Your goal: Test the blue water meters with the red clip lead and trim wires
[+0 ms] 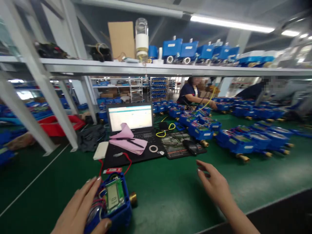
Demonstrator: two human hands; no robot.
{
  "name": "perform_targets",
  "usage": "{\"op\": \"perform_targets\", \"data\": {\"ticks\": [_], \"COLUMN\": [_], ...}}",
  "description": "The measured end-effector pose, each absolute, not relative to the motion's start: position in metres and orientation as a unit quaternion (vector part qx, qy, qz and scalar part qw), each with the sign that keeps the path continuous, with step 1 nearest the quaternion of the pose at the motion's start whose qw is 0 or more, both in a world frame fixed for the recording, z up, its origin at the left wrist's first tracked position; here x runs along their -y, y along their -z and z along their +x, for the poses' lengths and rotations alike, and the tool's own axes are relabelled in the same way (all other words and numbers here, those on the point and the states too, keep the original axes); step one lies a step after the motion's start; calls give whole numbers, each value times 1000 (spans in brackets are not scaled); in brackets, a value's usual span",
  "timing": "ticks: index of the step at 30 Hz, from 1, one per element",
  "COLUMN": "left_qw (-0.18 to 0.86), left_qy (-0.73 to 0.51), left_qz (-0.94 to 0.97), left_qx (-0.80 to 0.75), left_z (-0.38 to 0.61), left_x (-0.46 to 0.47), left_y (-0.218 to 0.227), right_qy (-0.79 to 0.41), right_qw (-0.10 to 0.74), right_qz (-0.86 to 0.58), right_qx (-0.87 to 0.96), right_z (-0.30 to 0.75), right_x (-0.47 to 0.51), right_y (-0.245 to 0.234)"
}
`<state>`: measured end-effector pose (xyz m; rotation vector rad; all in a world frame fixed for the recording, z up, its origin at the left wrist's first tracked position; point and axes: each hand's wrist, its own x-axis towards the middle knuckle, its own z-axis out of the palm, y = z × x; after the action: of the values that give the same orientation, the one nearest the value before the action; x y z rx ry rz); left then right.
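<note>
My left hand [81,209] grips an open blue water meter [114,203] at the near edge of the green table [170,195]. The meter shows a green circuit board with a small screen, a brass fitting on its right side, and red wires leading to a small red board [112,170]. My right hand [214,185] hovers above the table to the right of the meter, fingers apart and slightly curled, holding nothing. It points toward a black mouse [190,147] on a mouse pad.
An open laptop [131,118] with a pink cloth [128,139] and pen on its keyboard stands ahead. Several blue meters [241,139] crowd the right side. A white box [101,150] lies left of the laptop. Other people work across the table. A shelf [156,69] overhead holds more meters.
</note>
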<state>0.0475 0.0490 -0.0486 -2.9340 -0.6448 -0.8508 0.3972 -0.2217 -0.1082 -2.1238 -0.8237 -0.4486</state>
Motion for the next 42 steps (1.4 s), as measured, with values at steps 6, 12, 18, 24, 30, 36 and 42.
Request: {"op": "perform_targets", "data": {"ticks": [6, 12, 18, 24, 30, 36, 42], "left_qw": [35, -38, -64, -80, -77, -118, -133], "left_qy": [244, 182, 152, 176, 197, 218, 244], "left_qz": [-936, -945, -945, -941, -940, -929, -916], "left_qx": [250, 268, 281, 276, 269, 273, 291], "left_z": [46, 53, 54, 52, 53, 55, 59], "left_x": [-20, -5, 3, 3, 4, 5, 6], "left_y": [29, 6, 3, 6, 10, 9, 8], "right_qy": [28, -62, -97, -142, -235, -427, -500], "right_qw": [353, 267, 283, 420, 566, 604, 543], "right_qz": [-753, -730, -733, -669, -542, -454, -434], "right_qx": [555, 626, 611, 597, 575, 496, 517], "right_z": [351, 307, 300, 303, 293, 276, 267], "right_x": [77, -39, -74, -46, 14, 53, 65], "right_y": [48, 41, 59, 49, 20, -2, -12]}}
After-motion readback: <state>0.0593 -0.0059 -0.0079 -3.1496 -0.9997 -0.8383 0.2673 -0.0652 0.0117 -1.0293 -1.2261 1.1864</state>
